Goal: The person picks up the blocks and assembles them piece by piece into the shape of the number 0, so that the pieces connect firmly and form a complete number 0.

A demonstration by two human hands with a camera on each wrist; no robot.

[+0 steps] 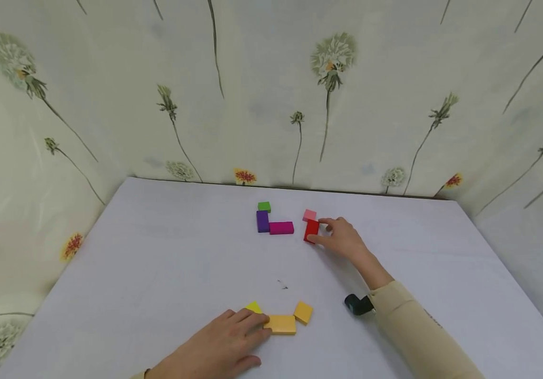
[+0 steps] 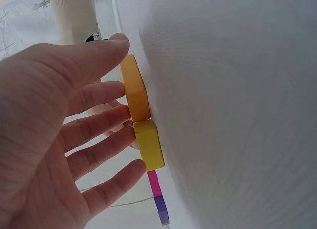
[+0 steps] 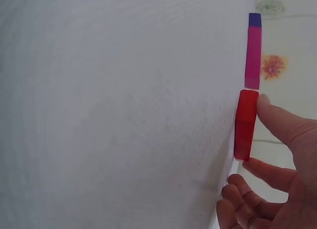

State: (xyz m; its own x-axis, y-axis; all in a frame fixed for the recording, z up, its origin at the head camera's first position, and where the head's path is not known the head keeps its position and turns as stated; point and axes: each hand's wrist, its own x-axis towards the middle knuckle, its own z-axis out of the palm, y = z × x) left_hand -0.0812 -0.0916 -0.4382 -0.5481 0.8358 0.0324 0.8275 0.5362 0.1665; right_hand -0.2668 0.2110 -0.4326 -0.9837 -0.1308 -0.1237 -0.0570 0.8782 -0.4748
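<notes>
My right hand pinches a red block between thumb and index finger, and its other fingers curl loosely beside it in the right wrist view. A pink block lies just behind the red one. At the front, my left hand has its fingers spread and nearly straight. Its fingertips rest at a long orange block and a yellow block. In the head view the fingers partly cover the yellow block. A smaller orange block sits at the long one's right end, corner close against it.
Left of the red block, a magenta block, a purple block and a green block form a stepped group. A black device shows beside the right sleeve. A flowered curtain rises behind the white table.
</notes>
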